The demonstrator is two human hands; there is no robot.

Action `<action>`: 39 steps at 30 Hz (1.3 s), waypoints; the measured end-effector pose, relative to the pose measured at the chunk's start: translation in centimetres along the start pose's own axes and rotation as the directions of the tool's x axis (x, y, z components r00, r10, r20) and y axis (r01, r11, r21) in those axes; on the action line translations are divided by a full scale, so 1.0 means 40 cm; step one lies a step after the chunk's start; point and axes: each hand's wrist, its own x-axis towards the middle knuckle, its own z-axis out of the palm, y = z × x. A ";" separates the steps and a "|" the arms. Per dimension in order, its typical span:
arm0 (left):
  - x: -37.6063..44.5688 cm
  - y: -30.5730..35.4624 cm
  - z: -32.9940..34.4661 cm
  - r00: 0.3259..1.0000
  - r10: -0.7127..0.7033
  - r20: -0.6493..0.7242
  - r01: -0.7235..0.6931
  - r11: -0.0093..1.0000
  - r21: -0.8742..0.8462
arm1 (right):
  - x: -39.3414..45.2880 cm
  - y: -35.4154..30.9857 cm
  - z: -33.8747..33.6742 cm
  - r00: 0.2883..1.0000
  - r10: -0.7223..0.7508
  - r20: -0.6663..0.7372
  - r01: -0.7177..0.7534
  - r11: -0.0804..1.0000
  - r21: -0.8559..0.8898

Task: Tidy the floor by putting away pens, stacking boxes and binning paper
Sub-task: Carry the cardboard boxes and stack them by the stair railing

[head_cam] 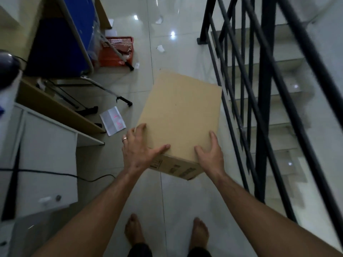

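One cardboard box is seen, closed, with its plain top turned up to the camera and printed marks on its near side. It is held over the tiled floor just beside the black railing of a staircase. Whether its far end rests on the floor cannot be told.

Two hands are on the box. The left hand is laid over the near left corner, its thumb stretched across the top and its fingers curled over the left edge; a ring is worn on one finger. The right hand is placed at the near right corner, thumb on the top and fingers spread along the right edge. The box is grasped between the two hands.

Five scraps of paper can be counted on the floor: one larger sheet with pink marks, lying near the left hand by a desk leg, and four small pieces further off.

One red basket stands on the floor beside a blue panel; something dark and something pale lie inside it, too blurred to be named.

Two bare feet are planted on the tiles below the arms. No pens can be made out.
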 end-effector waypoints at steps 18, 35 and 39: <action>-0.637 0.190 -0.453 0.988 0.153 0.013 -0.152 0.986 -0.065 | -0.716 -0.161 -0.460 0.993 -0.103 -0.055 0.099 0.993 -0.072; -1.262 0.133 -0.704 0.895 0.436 0.093 -0.438 0.899 0.007 | -1.521 0.038 -0.602 0.943 -0.021 -0.332 0.005 0.999 -0.048; -1.418 0.104 -0.677 0.864 0.495 0.097 -0.499 0.866 0.025 | -1.682 0.140 -0.642 0.920 -0.033 -0.391 -0.004 0.996 -0.094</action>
